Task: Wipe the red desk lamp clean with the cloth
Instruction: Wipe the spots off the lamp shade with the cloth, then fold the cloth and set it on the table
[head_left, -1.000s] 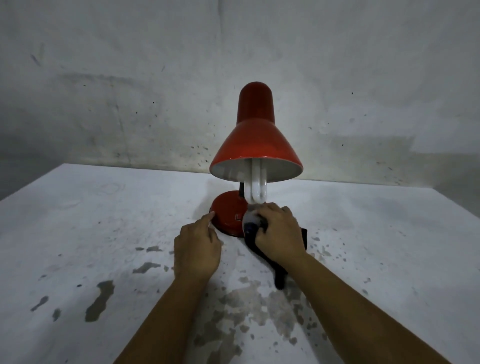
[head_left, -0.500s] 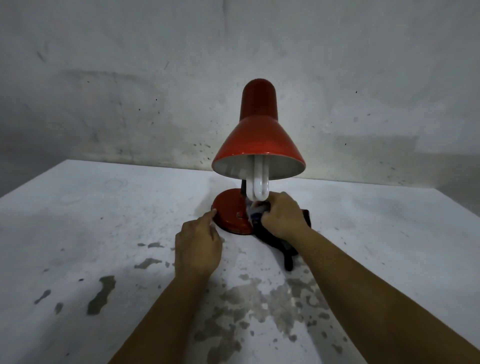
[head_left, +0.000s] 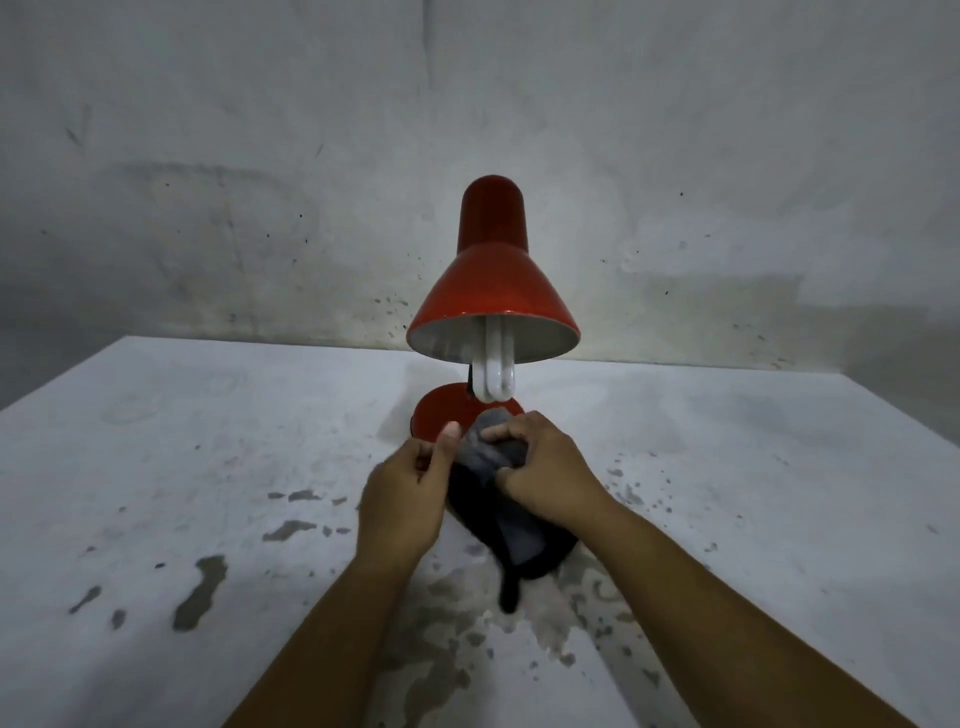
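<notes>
While both hands bunch the dark grey soft cloth (head_left: 498, 499) just in front of the red metal desk lamp (head_left: 492, 291), wiping looks paused. The left hand (head_left: 408, 499) pinches its edge; the right hand (head_left: 545, 470) grips it with curled fingers. Behind them, the round base (head_left: 441, 415) stands on the worn white table (head_left: 156, 467); I judge the cone shade above is not yet wiped.

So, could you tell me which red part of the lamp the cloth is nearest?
The round base: the cloth, gripped by the right hand, lies at its front edge. The shade hangs well above.
</notes>
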